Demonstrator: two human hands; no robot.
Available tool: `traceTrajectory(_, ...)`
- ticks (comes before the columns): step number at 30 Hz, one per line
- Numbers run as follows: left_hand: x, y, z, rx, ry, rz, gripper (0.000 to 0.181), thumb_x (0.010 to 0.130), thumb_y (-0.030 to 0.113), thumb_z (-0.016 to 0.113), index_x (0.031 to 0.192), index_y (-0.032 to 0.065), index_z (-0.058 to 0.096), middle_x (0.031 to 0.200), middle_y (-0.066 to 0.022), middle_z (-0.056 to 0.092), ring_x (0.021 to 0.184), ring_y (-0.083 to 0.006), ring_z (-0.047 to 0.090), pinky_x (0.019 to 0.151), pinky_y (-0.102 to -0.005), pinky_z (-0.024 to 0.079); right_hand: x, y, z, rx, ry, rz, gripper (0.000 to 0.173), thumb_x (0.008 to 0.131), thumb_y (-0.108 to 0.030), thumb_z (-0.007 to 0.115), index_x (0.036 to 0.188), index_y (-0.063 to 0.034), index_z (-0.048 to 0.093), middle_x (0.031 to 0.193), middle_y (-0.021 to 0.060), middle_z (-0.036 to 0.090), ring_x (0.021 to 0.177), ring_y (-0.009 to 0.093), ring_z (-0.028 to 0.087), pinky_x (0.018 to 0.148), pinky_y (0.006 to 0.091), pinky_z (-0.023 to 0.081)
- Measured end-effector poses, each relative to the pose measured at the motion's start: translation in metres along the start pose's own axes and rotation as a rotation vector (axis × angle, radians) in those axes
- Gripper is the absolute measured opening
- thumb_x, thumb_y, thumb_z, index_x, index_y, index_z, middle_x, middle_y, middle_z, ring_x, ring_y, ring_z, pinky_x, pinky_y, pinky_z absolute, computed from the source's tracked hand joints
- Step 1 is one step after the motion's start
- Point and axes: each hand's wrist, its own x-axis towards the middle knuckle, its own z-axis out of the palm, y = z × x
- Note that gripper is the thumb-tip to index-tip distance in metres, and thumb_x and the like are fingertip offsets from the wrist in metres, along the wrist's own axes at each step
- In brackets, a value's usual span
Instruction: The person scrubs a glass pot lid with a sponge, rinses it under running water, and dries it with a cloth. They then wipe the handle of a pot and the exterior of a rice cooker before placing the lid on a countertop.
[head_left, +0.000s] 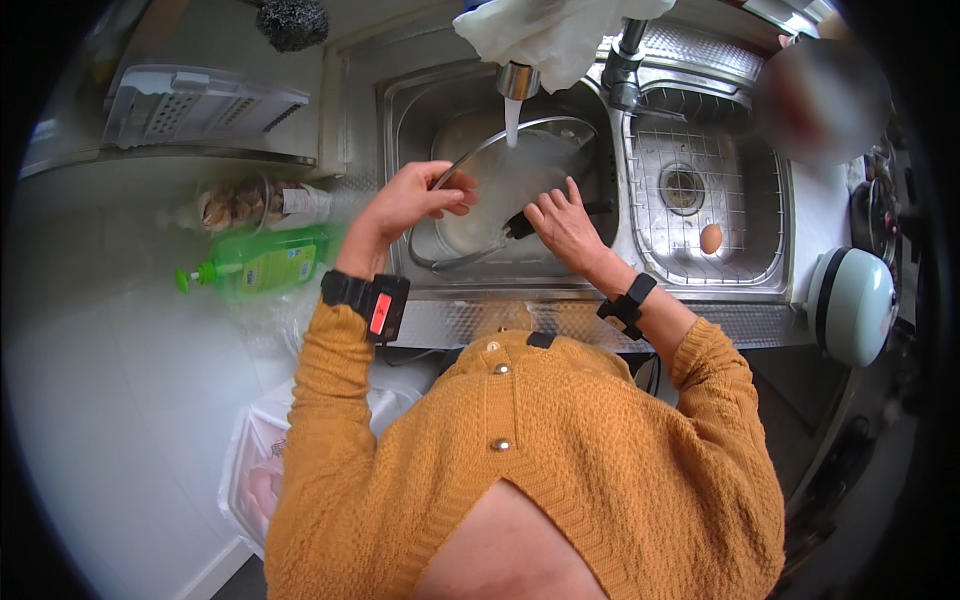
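A clear glass pot lid (480, 142) with a metal rim is tilted over the left sink basin (399, 112). Water from the faucet spout (517, 81) runs onto it. My left hand (420, 196) grips the rim at its left side, thumb and fingers on either side of the edge. The curled fingers of my right hand (564, 229) are at a black knob (519, 225) on the lid, with the index finger stretched out; the grip itself is partly hidden. Beneath the lid lies a round vessel with cloudy water (457, 139), partly covered.
In the right basin, a brown egg (711, 239) rests on a wire rack (652, 217). A green soap bottle (262, 262) and a packaged jar (259, 204) stand left. A pale rounded appliance (855, 306) sits at right. A white cloth (547, 34) hangs over the faucet.
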Motion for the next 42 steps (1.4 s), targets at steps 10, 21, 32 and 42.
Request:
traceTrajectory(10,-0.04,-0.03,-0.002,-0.118,0.099,0.043,0.02,0.079,0.002,0.053,0.098,-0.0003,0.059,0.1,-0.009,0.065,0.09,-0.0149,0.062,0.074,-0.0237,0.044,0.009,0.011,-0.034,-0.274,-0.121,0.112,0.005,0.073,-0.009,0.054,0.075,-0.0091,0.059,0.072,0.0062,0.058,0.075,0.021,0.057,0.091,0.0431,0.034)
traceTrajectory(21,-0.058,-0.05,-0.006,-0.177,0.129,-0.058,0.016,0.074,-0.003,0.057,0.089,0.0013,0.059,0.095,-0.0103,0.065,0.089,-0.0158,0.062,0.077,-0.0263,0.047,0.028,0.011,-0.061,-0.348,-0.132,-0.084,0.008,0.067,-0.012,0.06,0.06,-0.0139,0.062,0.058,0.003,0.059,0.06,0.017,0.057,0.063,0.0326,0.038)
traceTrajectory(32,-0.032,-0.023,-0.001,-0.059,0.092,-0.056,0.023,0.076,0.011,0.062,0.098,0.0037,0.06,0.092,-0.0046,0.063,0.079,-0.0092,0.058,0.066,-0.0229,0.046,0.047,-0.013,-0.08,-0.565,-0.337,-0.419,0.012,0.073,-0.016,0.057,0.066,-0.0132,0.067,0.058,0.0022,0.058,0.052,0.023,0.053,0.084,0.0475,0.039)
traceTrajectory(42,-0.004,-0.007,0.003,-0.262,-0.114,-0.07,0.044,0.081,0.016,0.058,0.123,0.0059,0.05,0.113,-0.0052,0.06,0.1,-0.0165,0.059,0.076,-0.0269,0.045,0.037,-0.015,-0.071,-0.534,-0.338,-0.418,0.015,0.074,-0.016,0.055,0.067,-0.0113,0.067,0.058,0.005,0.059,0.053,0.023,0.053,0.09,0.0493,0.032)
